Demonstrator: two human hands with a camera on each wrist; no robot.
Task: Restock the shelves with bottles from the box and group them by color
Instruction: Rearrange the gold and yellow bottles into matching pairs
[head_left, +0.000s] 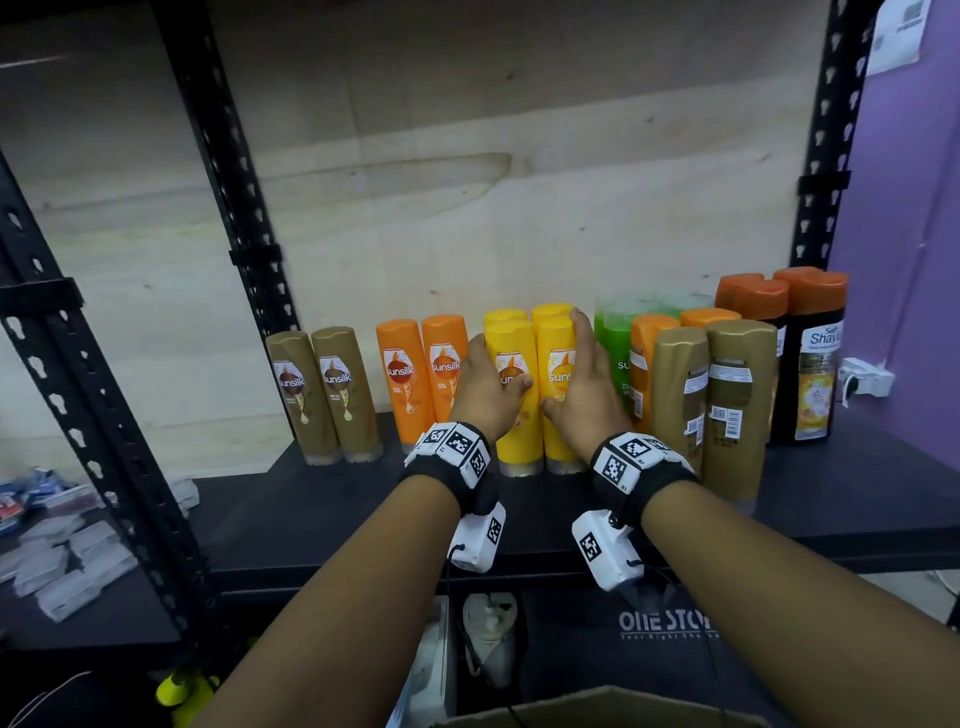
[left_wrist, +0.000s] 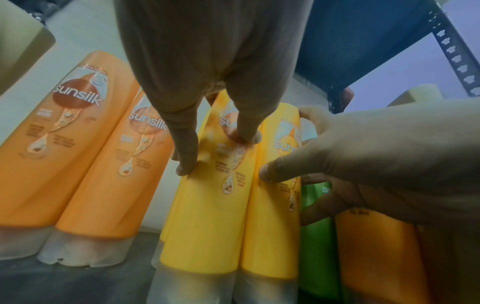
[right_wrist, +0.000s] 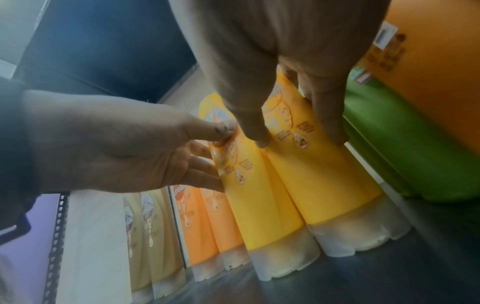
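Observation:
Two yellow Sunsilk bottles stand side by side at the middle of the black shelf (head_left: 311, 519), with two more yellow ones behind them. My left hand (head_left: 498, 374) grips the left yellow bottle (head_left: 519, 431), thumb on its label and fingers round its left side; the left wrist view shows the left hand (left_wrist: 215, 153) the same way. My right hand (head_left: 566, 364) grips the right yellow bottle (head_left: 558, 436), thumb in front and fingers along its right side, as the right hand (right_wrist: 296, 137) also appears in the right wrist view. The cardboard box (head_left: 597, 712) edge shows at the bottom.
Left of the yellow group stand two orange bottles (head_left: 421, 379) and two gold bottles (head_left: 322, 395). To the right are green bottles (head_left: 613, 338), mixed orange and gold bottles (head_left: 727, 405) and dark orange-capped bottles (head_left: 810, 364). Black rack posts (head_left: 244, 208) frame the shelf.

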